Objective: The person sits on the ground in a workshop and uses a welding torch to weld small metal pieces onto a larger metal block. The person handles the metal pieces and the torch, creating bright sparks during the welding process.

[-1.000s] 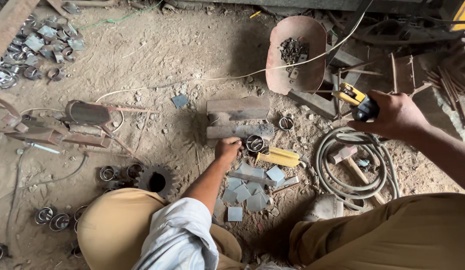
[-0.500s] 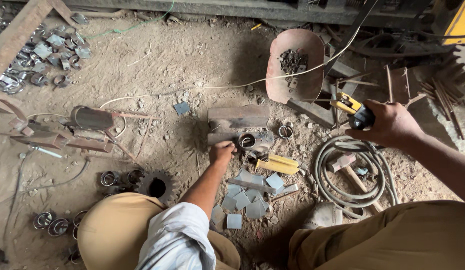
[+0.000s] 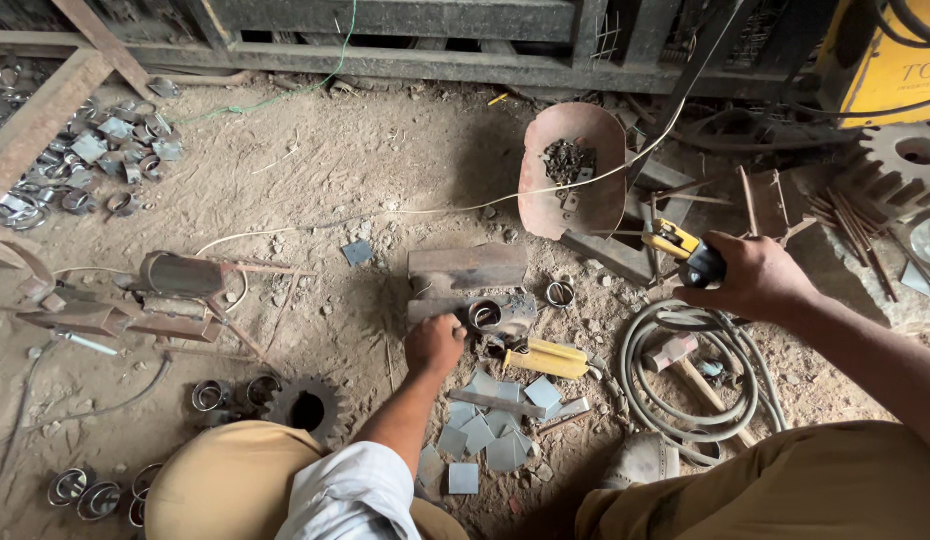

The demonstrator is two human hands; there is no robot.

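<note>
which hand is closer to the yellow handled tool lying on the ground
Left. The left hand rests on the dirt just left of the yellow-handled tool, almost beside it. The right hand is up and to the right, farther off, gripping a black-and-yellow holder.

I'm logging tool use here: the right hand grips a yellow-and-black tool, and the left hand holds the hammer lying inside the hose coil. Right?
Not quite. In the head view the right hand does grip the yellow-and-black tool, but the left hand is not on the hammer. It rests on the ground by a metal ring on the steel block. The hammer lies untouched inside the hose coil.
</note>
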